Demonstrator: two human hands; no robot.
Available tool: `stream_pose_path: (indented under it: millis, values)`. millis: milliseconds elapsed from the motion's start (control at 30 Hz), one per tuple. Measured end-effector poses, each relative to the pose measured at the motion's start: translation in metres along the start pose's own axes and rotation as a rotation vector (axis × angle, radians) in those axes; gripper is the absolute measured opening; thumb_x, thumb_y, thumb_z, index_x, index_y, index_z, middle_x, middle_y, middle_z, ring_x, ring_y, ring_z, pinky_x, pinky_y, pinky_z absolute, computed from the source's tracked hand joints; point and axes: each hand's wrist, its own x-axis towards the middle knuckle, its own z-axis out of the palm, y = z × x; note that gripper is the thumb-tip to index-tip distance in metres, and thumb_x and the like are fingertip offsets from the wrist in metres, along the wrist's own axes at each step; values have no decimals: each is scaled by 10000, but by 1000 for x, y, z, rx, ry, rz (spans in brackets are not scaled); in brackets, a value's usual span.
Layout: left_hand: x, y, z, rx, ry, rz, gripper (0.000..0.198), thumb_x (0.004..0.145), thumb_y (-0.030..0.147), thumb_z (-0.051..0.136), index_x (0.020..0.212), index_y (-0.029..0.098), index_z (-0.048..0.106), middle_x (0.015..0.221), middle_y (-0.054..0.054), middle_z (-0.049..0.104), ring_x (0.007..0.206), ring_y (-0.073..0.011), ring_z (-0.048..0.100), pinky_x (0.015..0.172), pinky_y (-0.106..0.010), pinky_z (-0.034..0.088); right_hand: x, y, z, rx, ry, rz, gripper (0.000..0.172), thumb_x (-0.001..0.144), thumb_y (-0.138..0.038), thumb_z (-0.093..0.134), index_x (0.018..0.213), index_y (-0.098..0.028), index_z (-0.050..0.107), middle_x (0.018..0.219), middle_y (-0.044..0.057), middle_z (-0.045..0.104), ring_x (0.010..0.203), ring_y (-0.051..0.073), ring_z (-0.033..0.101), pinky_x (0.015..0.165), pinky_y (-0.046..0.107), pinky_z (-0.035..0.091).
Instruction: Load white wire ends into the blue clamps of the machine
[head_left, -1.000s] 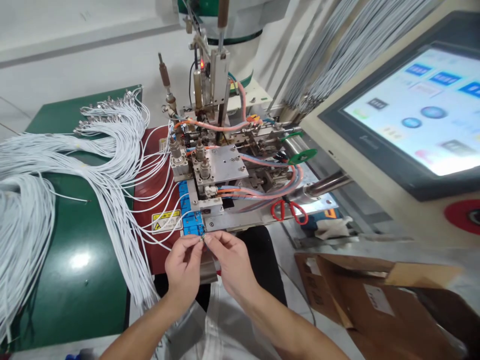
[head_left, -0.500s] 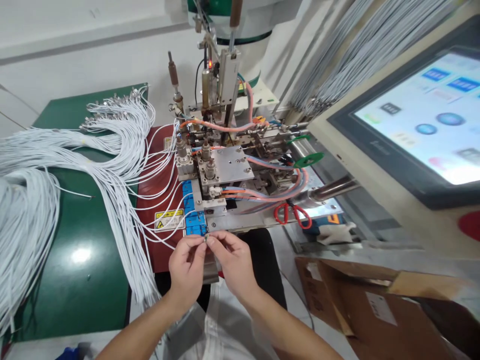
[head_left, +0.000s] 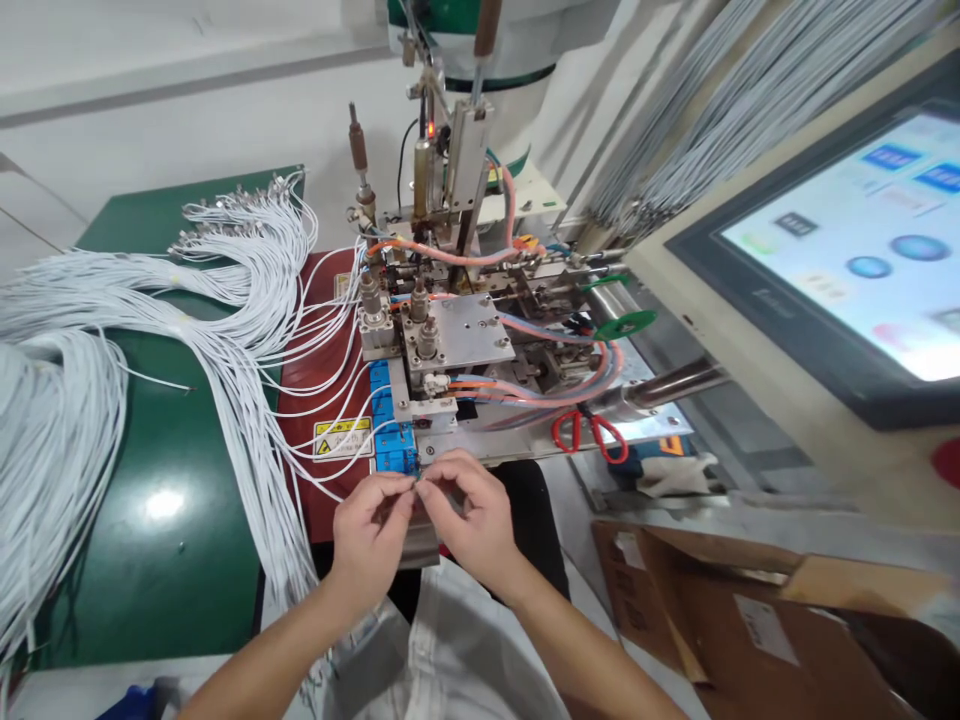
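At the near end of the machine, my left hand and my right hand meet tip to tip, both closed in a pinch. Between the fingertips is a tiny greenish bit of wire end, mostly hidden. A white cable runs in from the left and disappears behind my left hand. Just beyond the fingers is a row of blue clamp blocks, with several white cables lying into it. The metal machine with its cylinders and hoses rises behind the blocks.
Bundles of white cables spread over the green table at left. Red-handled scissors lie at the machine's front right edge. A touchscreen panel juts in at right, above an open cardboard box.
My hands remain pinched together at nearly the same spot, the right hand drawn slightly to the right. The whole view has shifted a little. The greenish bit shows less between the fingers.
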Motion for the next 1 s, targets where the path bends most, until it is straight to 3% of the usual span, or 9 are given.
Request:
stream_pose_path:
  millis: [167, 233, 367, 467, 700, 867, 1000]
  values:
    - [14, 12, -25, 123, -413, -10, 129, 757, 189, 560, 704, 191, 677, 705, -40, 659, 653, -142, 599, 623, -238, 491, 13, 0, -22, -82, -431, -36, 117, 706, -104, 544, 643, -188, 596, 620, -9, 531, 579, 108, 482, 534, 225, 391]
    - [17, 15, -27, 121, -471, -109, 128, 742, 190, 564, 675, 189, 673, 646, -24, 645, 578, -126, 575, 547, -217, 468, 12, 0, -21, -106, -453, -50, 122, 711, -107, 541, 637, -186, 597, 618, -7, 531, 588, 113, 485, 545, 231, 390]
    - [14, 12, -18, -61, -247, -311, 97, 718, 239, 596, 725, 155, 643, 586, -4, 606, 511, -107, 557, 508, -210, 466, 0, 1, -5, -35, -122, 81, 176, 754, -161, 530, 587, -183, 581, 578, -6, 506, 541, 109, 463, 498, 229, 373]
    - [11, 9, -11, -153, -121, -360, 144, 703, 273, 628, 742, 135, 608, 564, 9, 580, 507, -101, 555, 513, -209, 474, -6, 2, 2, 10, -56, 118, 182, 748, -183, 551, 569, -181, 585, 567, -5, 505, 536, 113, 459, 501, 236, 373]
    - [13, 13, -9, -237, -189, -381, 265, 697, 258, 632, 933, 138, 617, 678, 12, 571, 487, -71, 552, 493, -197, 489, 0, 9, -1, 156, -45, 306, 73, 707, -231, 599, 677, -175, 637, 655, 12, 554, 563, 122, 490, 522, 247, 389]
    - [11, 9, -8, -236, -188, -376, 229, 728, 248, 609, 927, 139, 644, 708, -9, 604, 510, -75, 565, 514, -201, 497, 0, 13, 2, 204, -38, 356, 90, 700, -225, 610, 629, -171, 618, 643, 7, 553, 596, 126, 502, 570, 255, 405]
    - [11, 6, -10, -208, -221, -372, 227, 759, 243, 589, 951, 146, 661, 726, -26, 639, 544, -85, 582, 545, -202, 502, -1, 12, 2, 332, -38, 506, 105, 674, -247, 641, 618, -164, 610, 611, -7, 573, 560, 105, 488, 557, 238, 401]
